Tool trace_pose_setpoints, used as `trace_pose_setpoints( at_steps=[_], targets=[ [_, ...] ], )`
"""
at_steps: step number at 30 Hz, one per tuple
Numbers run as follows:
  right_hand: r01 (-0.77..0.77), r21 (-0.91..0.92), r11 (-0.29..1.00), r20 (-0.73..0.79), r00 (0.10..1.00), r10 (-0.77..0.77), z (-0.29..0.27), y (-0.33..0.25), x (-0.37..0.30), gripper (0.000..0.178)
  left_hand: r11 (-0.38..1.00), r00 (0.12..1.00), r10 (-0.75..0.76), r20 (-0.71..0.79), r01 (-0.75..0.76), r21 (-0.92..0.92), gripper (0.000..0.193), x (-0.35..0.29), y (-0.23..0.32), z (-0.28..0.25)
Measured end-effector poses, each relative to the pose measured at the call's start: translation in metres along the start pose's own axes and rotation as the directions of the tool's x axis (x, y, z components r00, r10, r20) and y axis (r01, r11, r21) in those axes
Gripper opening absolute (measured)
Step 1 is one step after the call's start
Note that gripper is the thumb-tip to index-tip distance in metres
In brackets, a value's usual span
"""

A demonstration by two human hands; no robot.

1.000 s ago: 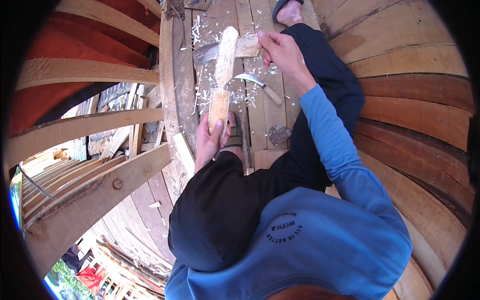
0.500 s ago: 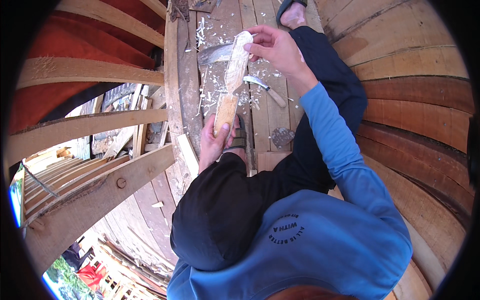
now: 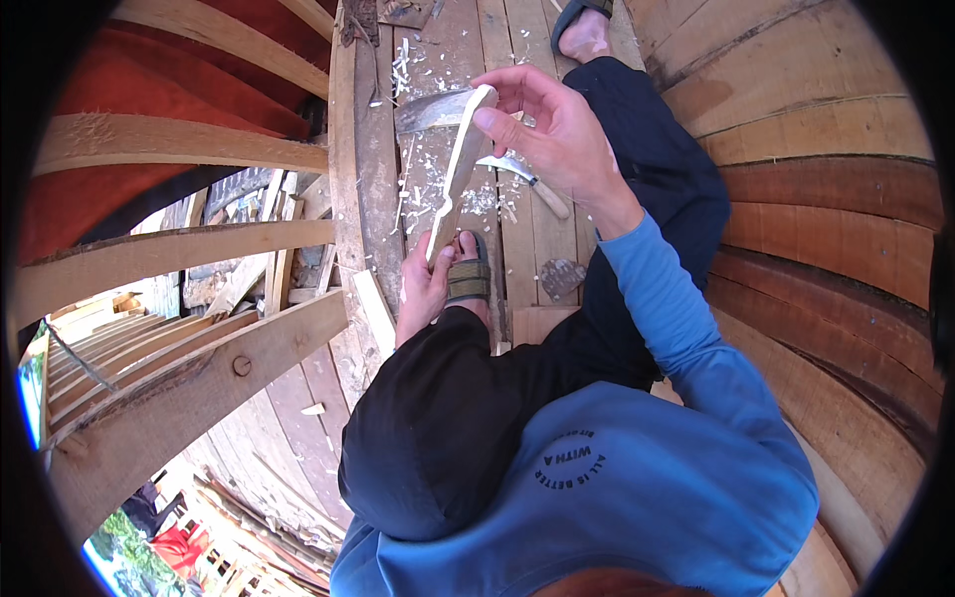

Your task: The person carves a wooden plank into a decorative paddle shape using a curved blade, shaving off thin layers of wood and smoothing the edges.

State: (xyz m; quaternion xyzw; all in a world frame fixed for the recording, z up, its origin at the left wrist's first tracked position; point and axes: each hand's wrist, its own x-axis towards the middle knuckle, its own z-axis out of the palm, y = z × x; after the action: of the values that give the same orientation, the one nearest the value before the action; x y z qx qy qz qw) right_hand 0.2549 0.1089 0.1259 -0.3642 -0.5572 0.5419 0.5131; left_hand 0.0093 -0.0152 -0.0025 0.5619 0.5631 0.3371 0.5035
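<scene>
Between my hands is a carved piece of pale wood (image 3: 460, 164), notched partway along and tilted so its narrow edge faces up. My left hand (image 3: 426, 282) is closed round its near end, thumb on top. At the far end my right hand (image 3: 552, 124) pinches it between thumb and fingers. Beneath the wood, on the planks, lies a wide grey metal blade (image 3: 430, 110); its other end is hidden behind the wood and my right hand. A small curved knife with a wooden handle (image 3: 550, 198) rests on the boards just nearer than my right hand.
White shavings (image 3: 481, 199) litter the plank floor (image 3: 517, 261). A dark round lump (image 3: 563, 277) sits near my right leg. Curved timber ribs (image 3: 189, 261) and a loose wood strip (image 3: 374, 310) are on the left; a plank wall (image 3: 826, 214) curves up on the right.
Both hands have rolled the carved wood from its broad face onto its narrow edge. My right hand has come slightly nearer and to the right, still gripping the far end.
</scene>
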Motion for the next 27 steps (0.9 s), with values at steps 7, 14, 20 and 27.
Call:
trace_pose_setpoints(
  at_steps=[7,14,20,27],
  targets=[
    [0.004,0.037,0.999,-0.035,0.999,-0.003,0.028,-0.002,-0.006,0.027,0.977,0.991,0.071,-0.114,-0.046,0.206,0.021,-0.001,0.019,0.002],
    [-0.369,0.298,0.880,0.097,0.929,0.357,0.007,-0.005,-0.009,0.028,0.880,0.961,0.238,-0.139,-0.153,0.450,0.019,-0.003,0.014,0.000],
    [-0.245,0.438,0.865,0.096,0.969,0.226,0.004,0.011,-0.014,0.035,0.847,0.970,0.167,-0.176,-0.049,0.530,0.020,-0.003,0.006,-0.004],
    [-0.157,0.273,0.949,0.156,0.981,0.117,-0.002,0.025,-0.024,0.034,0.817,0.974,0.162,-0.158,-0.043,0.576,0.026,-0.006,0.006,-0.007]
  ],
)
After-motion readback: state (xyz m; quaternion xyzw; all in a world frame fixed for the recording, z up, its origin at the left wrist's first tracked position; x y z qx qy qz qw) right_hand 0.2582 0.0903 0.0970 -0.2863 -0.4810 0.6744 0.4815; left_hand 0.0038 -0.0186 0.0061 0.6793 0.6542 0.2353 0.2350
